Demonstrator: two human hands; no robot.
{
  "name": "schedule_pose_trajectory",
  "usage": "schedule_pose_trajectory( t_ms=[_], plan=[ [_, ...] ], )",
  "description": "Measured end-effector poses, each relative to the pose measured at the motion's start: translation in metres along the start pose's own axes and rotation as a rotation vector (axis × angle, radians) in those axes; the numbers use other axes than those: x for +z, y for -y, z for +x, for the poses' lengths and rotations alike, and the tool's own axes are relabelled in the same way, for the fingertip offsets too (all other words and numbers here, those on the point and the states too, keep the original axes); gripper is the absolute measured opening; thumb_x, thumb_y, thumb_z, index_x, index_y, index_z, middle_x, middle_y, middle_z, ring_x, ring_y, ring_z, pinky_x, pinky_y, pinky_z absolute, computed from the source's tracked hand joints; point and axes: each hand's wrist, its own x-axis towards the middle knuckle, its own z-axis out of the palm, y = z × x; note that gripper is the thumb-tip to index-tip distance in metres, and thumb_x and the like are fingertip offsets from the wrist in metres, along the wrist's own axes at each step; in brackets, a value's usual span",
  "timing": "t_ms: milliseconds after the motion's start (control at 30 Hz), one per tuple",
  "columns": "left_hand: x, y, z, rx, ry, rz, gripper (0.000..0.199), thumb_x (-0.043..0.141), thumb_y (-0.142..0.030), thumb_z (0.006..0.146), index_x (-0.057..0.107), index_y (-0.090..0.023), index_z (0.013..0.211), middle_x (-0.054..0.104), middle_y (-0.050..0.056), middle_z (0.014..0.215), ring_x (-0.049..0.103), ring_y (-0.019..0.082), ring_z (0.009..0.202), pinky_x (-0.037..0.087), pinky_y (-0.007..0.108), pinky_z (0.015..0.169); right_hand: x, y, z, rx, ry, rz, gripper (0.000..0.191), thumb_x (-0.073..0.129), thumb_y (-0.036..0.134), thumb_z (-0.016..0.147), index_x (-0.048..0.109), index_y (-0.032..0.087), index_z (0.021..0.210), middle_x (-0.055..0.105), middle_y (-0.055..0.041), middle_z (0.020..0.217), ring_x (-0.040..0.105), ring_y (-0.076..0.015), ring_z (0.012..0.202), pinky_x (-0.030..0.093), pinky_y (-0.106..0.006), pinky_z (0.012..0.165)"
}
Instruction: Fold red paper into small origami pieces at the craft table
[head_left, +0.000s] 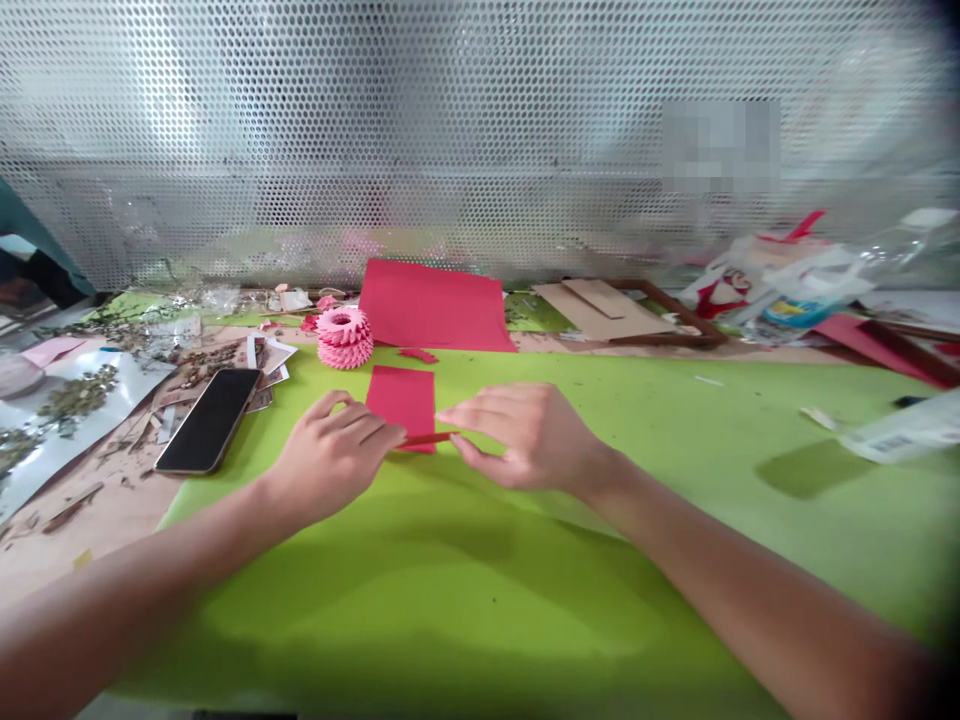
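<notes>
A thin folded red paper strip spans the gap between my two hands, over the near edge of a small red paper sheet on the green table cover. My left hand pinches the strip's left end, its fingers bent together. At the other end, my right hand holds the strip between thumb and fingertips. A pink ring-shaped stack of folded paper stands beyond my left hand. Behind the small sheet lies a larger red sheet.
A black phone lies at the left among scraps and dried plant bits. Brown cardboard pieces rest at the back. Plastic bags and a clear bottle are at the back right, before a perforated metal panel.
</notes>
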Motion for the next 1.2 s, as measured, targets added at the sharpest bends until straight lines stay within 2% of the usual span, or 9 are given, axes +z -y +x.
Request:
schedule_pose_trajectory(
  t_ms=[67, 233, 500, 600, 700, 833, 1033, 1100, 1200],
  plan=[
    [0.002, -0.002, -0.001, 0.008, 0.002, -0.009, 0.017, 0.054, -0.009, 0.092, 0.068, -0.018, 0.089, 0.074, -0.002, 0.077, 0.066, 0.015, 0.069, 0.042, 0.034, 0.075, 0.004, 0.007, 0.003, -0.011, 0.004, -0.019, 0.017, 0.061, 0.024, 0.089, 0.072, 0.013, 0.096, 0.078, -0.0046, 0.087, 0.072, -0.0157, 0.072, 0.056, -0.028, 0.062],
    [0.004, -0.006, 0.0, 0.017, 0.023, -0.041, 0.018, 0.053, -0.01, 0.093, 0.069, -0.018, 0.091, 0.073, -0.001, 0.076, 0.065, 0.015, 0.068, 0.043, 0.033, 0.076, 0.012, 0.019, 0.008, -0.056, 0.025, -0.102, 0.019, 0.055, 0.018, 0.093, 0.069, 0.016, 0.081, 0.073, -0.0014, 0.072, 0.065, -0.0127, 0.062, 0.049, -0.026, 0.058],
    [-0.003, 0.008, 0.002, -0.033, -0.035, -0.026, 0.022, 0.051, -0.009, 0.093, 0.07, -0.019, 0.086, 0.074, -0.002, 0.073, 0.066, 0.014, 0.064, 0.044, 0.032, 0.072, -0.006, -0.008, 0.0, -0.004, -0.058, -0.212, 0.022, 0.055, 0.013, 0.088, 0.065, 0.019, 0.069, 0.071, 0.0015, 0.064, 0.061, -0.0121, 0.054, 0.045, -0.026, 0.052],
    [-0.005, 0.011, 0.002, -0.025, -0.045, -0.011, 0.02, 0.053, -0.01, 0.092, 0.07, -0.019, 0.089, 0.074, -0.001, 0.075, 0.066, 0.015, 0.066, 0.045, 0.032, 0.073, -0.01, -0.008, 0.001, 0.055, -0.098, -0.167, 0.016, 0.056, 0.017, 0.09, 0.068, 0.018, 0.08, 0.075, -0.0008, 0.073, 0.066, -0.0135, 0.06, 0.05, -0.027, 0.056],
    [-0.006, 0.006, 0.004, 0.011, -0.018, -0.023, 0.017, 0.054, -0.012, 0.092, 0.069, -0.018, 0.089, 0.075, -0.001, 0.077, 0.066, 0.015, 0.066, 0.045, 0.032, 0.074, -0.005, 0.003, 0.005, 0.043, -0.011, -0.086, 0.019, 0.058, 0.028, 0.093, 0.07, 0.014, 0.097, 0.077, -0.0049, 0.09, 0.07, -0.0164, 0.074, 0.054, -0.029, 0.063],
    [-0.007, 0.0, 0.006, 0.004, -0.009, -0.046, 0.017, 0.054, -0.015, 0.092, 0.069, -0.018, 0.086, 0.074, -0.001, 0.074, 0.065, 0.015, 0.063, 0.046, 0.032, 0.072, 0.003, 0.009, 0.005, -0.02, 0.082, -0.077, 0.019, 0.053, 0.021, 0.097, 0.07, 0.015, 0.092, 0.076, -0.0035, 0.086, 0.069, -0.0161, 0.073, 0.052, -0.029, 0.064],
    [-0.004, 0.022, 0.0, -0.069, -0.025, 0.009, 0.015, 0.057, -0.016, 0.088, 0.071, -0.018, 0.085, 0.076, 0.0, 0.076, 0.067, 0.017, 0.064, 0.048, 0.034, 0.072, -0.015, -0.015, -0.001, 0.016, 0.01, -0.14, 0.02, 0.053, 0.019, 0.096, 0.07, 0.016, 0.084, 0.077, -0.0021, 0.081, 0.069, -0.0159, 0.069, 0.051, -0.029, 0.062],
    [-0.004, 0.027, 0.0, -0.099, -0.047, 0.039, 0.015, 0.057, -0.016, 0.087, 0.072, -0.017, 0.09, 0.077, 0.002, 0.08, 0.069, 0.019, 0.068, 0.049, 0.035, 0.073, -0.02, -0.019, -0.001, 0.05, -0.005, -0.14, 0.022, 0.053, 0.018, 0.095, 0.069, 0.017, 0.081, 0.076, -0.0022, 0.079, 0.069, -0.0161, 0.069, 0.051, -0.029, 0.063],
    [-0.005, 0.023, 0.001, -0.127, -0.04, -0.007, 0.027, 0.057, -0.022, 0.089, 0.068, -0.013, 0.113, 0.076, 0.009, 0.104, 0.07, 0.023, 0.087, 0.05, 0.037, 0.079, -0.016, -0.015, 0.0, 0.056, 0.047, -0.057, 0.024, 0.052, 0.022, 0.096, 0.07, 0.016, 0.08, 0.076, -0.0022, 0.079, 0.069, -0.0156, 0.069, 0.05, -0.028, 0.062]
  ],
)
